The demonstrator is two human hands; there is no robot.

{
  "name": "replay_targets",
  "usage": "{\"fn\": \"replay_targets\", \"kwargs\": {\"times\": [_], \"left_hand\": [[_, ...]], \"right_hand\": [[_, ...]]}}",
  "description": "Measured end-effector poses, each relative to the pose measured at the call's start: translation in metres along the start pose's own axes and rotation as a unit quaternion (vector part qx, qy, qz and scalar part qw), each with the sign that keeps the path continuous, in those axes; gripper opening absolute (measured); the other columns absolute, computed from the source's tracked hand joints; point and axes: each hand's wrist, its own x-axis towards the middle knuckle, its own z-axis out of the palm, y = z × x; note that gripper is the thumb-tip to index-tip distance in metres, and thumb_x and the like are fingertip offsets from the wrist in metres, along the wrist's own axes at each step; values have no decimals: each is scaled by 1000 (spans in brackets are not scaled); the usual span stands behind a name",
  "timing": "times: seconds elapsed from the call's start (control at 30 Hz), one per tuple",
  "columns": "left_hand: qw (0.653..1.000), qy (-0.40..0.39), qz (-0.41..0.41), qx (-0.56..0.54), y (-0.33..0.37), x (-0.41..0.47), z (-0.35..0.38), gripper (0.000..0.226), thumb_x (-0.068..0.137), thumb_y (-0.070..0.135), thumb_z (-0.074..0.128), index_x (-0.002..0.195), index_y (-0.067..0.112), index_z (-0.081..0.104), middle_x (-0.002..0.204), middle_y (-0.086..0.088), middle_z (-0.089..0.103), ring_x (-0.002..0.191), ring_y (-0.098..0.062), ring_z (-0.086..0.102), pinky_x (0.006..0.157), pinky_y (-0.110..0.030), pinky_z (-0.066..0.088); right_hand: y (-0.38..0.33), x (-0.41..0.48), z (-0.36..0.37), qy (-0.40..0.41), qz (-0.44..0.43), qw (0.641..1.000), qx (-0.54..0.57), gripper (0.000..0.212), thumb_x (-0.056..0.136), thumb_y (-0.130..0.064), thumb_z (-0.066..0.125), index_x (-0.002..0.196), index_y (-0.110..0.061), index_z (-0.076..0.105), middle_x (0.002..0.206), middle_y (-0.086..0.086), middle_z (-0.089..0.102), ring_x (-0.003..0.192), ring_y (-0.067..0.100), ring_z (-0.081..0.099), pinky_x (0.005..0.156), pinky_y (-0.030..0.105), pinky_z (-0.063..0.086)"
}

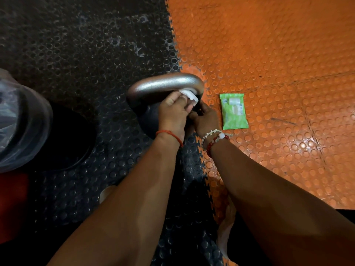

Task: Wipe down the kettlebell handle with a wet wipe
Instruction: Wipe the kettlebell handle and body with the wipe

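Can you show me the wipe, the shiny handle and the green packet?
wet wipe [189, 96]: head view, on its white folded middle.
kettlebell handle [163, 83]: head view, middle of the silver top bar.
green packet [234, 112]: head view, centre of its front face.

White wet wipe [189, 95] on kettlebell handle [163, 83]

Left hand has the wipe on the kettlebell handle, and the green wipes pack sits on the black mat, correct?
No: the head view shows the green wipes pack on the orange mat, not the black one. The left hand does hold the wipe on the kettlebell handle.
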Motion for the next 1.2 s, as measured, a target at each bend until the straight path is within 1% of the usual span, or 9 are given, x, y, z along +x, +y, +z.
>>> {"fn": "replay_targets", "kwargs": {"times": [0.1, 0.2, 0.4, 0.5, 0.63, 0.83, 0.93, 1.03, 1.2], "left_hand": [[1000, 12, -6, -14, 5, -1, 1, 21, 99, -1, 43, 110, -5, 61, 86, -6, 60, 81, -13, 61, 85, -24, 54], [998, 31, -20, -51, 13, 1, 2, 19, 98, -1, 44, 90, 4, 60, 87, -8, 60, 84, -18, 61, 78, -23, 56], [988, 55, -37, -138, 12, -13, 8, 30, 99, -2, 43, 127, -4, 52, 80, -5, 59, 73, -12, 61, 82, -24, 53], [984, 61, -46, -162, 14, -16, 9, 23, 99, -2, 43, 117, 5, 56, 79, -5, 60, 63, -9, 66, 81, -24, 53], [985, 51, -56, -154, 14, -19, 8, 17, 99, -1, 42, 101, 7, 57, 80, -6, 61, 77, -14, 63, 78, -23, 53], [977, 79, -62, -187, 15, -18, 8, 29, 97, 1, 46, 124, -3, 56, 83, -7, 63, 72, -12, 65, 77, -23, 56], [975, 90, -63, -191, 16, -21, 11, 28, 96, 0, 44, 121, -1, 58, 84, -8, 63, 71, -12, 66, 78, -24, 56], [969, 99, -71, -213, 22, -21, 13, 19, 97, -3, 42, 99, 6, 59, 82, -8, 60, 64, -12, 66, 81, -27, 56], [968, 109, -66, -215, 19, -30, 17, 24, 98, 6, 47, 119, 4, 59, 88, -5, 65, 78, -13, 65, 82, -25, 54]], "right_hand": [[2, -1, -2, -4, -2, 1000, 17, 60, 70, -29, 62, 129, -19, 55, 115, 2, 67, 106, 21, 63, 95, 44, 50], [3, -1, -1, -6, -3, 1000, 30, 55, 71, -26, 63, 126, -23, 58, 110, 0, 69, 102, 20, 64, 93, 43, 51], [1, -1, -3, -12, -5, 1000, 27, 61, 70, -24, 59, 130, -19, 54, 115, 7, 67, 106, 24, 63, 95, 44, 50], [3, 0, -3, -15, -10, 1000, 24, 55, 76, -19, 61, 131, -20, 54, 116, 5, 67, 105, 21, 63, 95, 43, 50], [3, 0, -5, -15, -16, 1000, 20, 47, 80, -14, 61, 127, -16, 57, 112, 7, 68, 101, 22, 64, 93, 43, 52], [3, 1, -3, -9, -19, 1000, 17, 49, 79, -15, 61, 128, -16, 57, 110, 6, 68, 100, 24, 64, 91, 44, 52], [3, 2, -2, -6, -14, 1000, 12, 57, 73, -24, 61, 130, -18, 55, 114, 8, 68, 103, 24, 64, 92, 46, 51], [4, 3, -1, -3, -8, 1000, 11, 68, 66, -34, 59, 132, -20, 53, 119, 6, 66, 109, 23, 62, 95, 45, 50], [2, 3, -2, 1, -21, 1000, -6, 51, 78, -25, 61, 128, -16, 57, 113, 10, 68, 103, 26, 64, 91, 45, 52]]}}
